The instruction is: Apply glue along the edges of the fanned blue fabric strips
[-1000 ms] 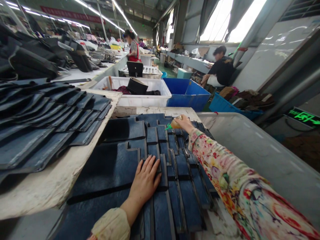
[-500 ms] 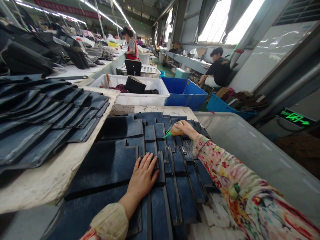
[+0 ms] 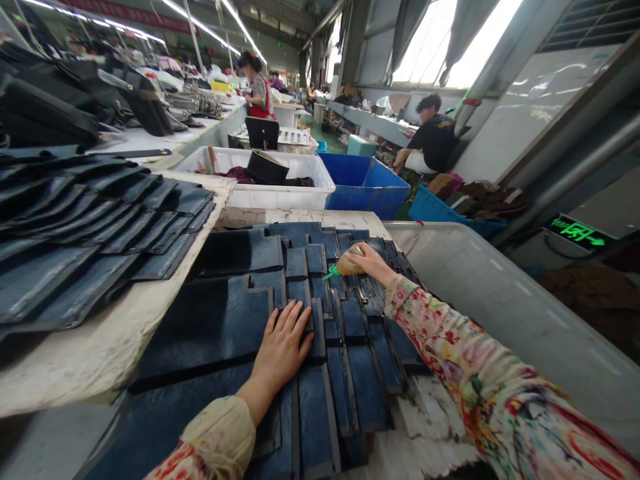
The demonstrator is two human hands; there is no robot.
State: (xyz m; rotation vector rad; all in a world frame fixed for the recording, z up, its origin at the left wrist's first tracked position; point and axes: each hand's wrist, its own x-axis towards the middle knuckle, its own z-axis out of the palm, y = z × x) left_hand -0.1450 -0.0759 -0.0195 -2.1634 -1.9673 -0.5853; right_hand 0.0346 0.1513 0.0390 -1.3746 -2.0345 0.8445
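Several dark blue cut leather pieces (image 3: 220, 327) lie overlapped in rows on the worktop in front of me. My left hand (image 3: 283, 347) rests flat on them, fingers spread, pressing the pieces down. My right hand (image 3: 370, 262) is stretched out farther back, closed around a small amber glue bottle (image 3: 346, 264) with a green nozzle that points left and down at the edge of one piece. Both my sleeves are floral.
A raised shelf (image 3: 125, 313) on the left carries more fanned dark pieces. A grey bin wall (image 3: 500, 293) rises on the right. Behind stand a white tub (image 3: 280, 193) and a blue crate (image 3: 365, 183). Two other people work at benches in the background.
My right hand has drawn the glue bottle toward me along the pieces, nozzle still down. The left hand stays pressed on the same spot.
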